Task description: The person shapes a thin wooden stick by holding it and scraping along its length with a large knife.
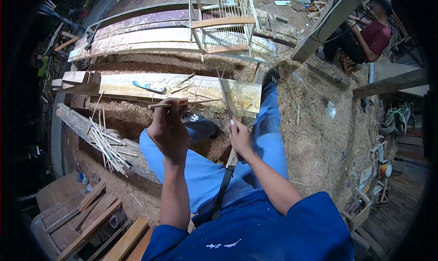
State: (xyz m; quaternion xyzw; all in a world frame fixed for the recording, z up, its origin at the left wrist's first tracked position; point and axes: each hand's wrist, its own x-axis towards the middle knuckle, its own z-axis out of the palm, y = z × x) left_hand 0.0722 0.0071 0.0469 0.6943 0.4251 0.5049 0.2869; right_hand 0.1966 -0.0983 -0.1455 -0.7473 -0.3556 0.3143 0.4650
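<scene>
My left hand is raised and closed around a thin wooden stick, which points to the right over the plank. In my right hand is a knife, its long narrow blade pointing up and away from me. The blade passes close to the stick's right end; whether they touch I cannot tell. Beneath both hands lies a thick pale plank strewn with shavings and thin strips. A blue and white object, perhaps a folding knife or a phone, rests on it.
A bundle of thin sticks lies on a weathered beam at left. Beyond the plank stands a slatted wooden frame on boards. A wooden post rises at right, near a seated person. Shavings cover the ground.
</scene>
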